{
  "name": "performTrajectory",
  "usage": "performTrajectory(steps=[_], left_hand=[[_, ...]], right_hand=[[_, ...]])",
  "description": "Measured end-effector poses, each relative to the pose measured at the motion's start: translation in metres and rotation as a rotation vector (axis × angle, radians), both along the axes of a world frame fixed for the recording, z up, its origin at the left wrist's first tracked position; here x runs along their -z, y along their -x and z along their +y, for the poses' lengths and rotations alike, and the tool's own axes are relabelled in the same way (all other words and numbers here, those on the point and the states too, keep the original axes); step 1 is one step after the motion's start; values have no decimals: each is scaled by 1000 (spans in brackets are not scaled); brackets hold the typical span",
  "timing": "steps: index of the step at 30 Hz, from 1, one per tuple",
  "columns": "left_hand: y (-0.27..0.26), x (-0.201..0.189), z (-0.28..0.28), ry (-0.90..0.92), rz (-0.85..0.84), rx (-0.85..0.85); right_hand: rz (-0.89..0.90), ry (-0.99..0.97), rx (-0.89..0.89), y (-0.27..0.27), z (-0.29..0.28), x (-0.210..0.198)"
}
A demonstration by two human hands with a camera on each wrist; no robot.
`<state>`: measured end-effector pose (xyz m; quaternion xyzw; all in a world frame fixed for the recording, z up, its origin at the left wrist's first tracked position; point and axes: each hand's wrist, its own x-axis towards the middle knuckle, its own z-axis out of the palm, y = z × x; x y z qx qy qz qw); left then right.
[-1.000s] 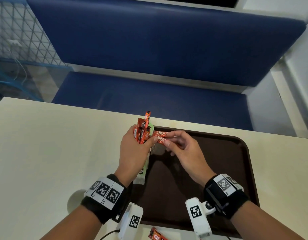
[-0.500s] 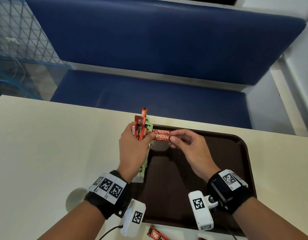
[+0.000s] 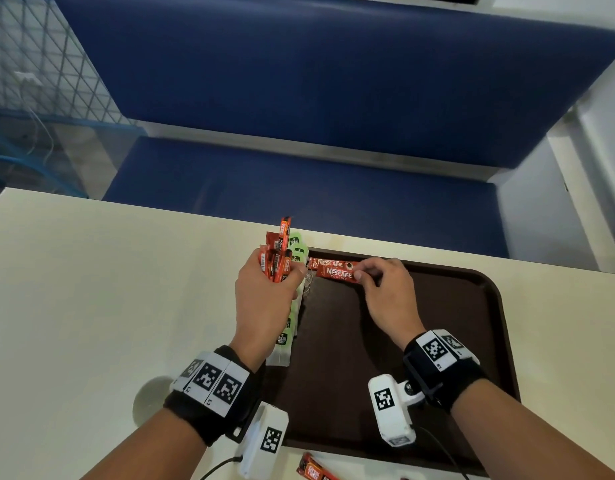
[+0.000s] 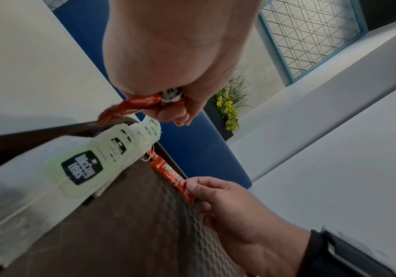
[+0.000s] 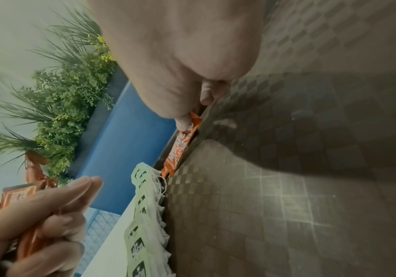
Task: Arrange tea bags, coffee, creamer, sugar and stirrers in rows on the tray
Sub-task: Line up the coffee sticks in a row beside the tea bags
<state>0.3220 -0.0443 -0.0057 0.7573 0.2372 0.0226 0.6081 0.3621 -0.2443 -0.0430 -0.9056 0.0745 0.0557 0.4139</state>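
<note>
You have two Nescafé Classic sticks (image 3: 337, 268) lying at the tray's (image 3: 472, 341) far edge, one more red stick (image 3: 314, 471) off its near edge. One row of pale green tea bags (image 3: 292, 317) runs down the tray's left side; their number, like that of the bundled sticks (image 3: 276, 258), can't be counted.

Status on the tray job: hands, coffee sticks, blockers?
Left hand grips spare sachets. Right hand pinches second Nescafe stick, beside first at tray far edge. Tea bags along left rim. No blockers.

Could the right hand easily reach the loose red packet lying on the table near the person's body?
Probably not at once: the right hand is pinching a coffee stick at the tray's far edge, and the red packet lies back by the wrist camera.
</note>
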Motion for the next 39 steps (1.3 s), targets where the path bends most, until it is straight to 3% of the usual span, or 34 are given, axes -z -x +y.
performTrajectory(steps=[20, 30, 32, 35, 39], left_hand=[[0, 2, 6, 7, 18, 29], [1, 4, 5, 25, 34, 35], [0, 2, 4, 67, 46, 74], [-3, 0, 0, 142, 105, 230], [-2, -8, -8, 234, 101, 458]], right_hand=[[-40, 101, -54, -2, 13, 10], [-87, 204, -182, 3, 11, 15], [-100, 120, -162, 3, 14, 12], [-96, -157, -137, 5, 17, -3], [180, -630, -161, 8, 20, -33]])
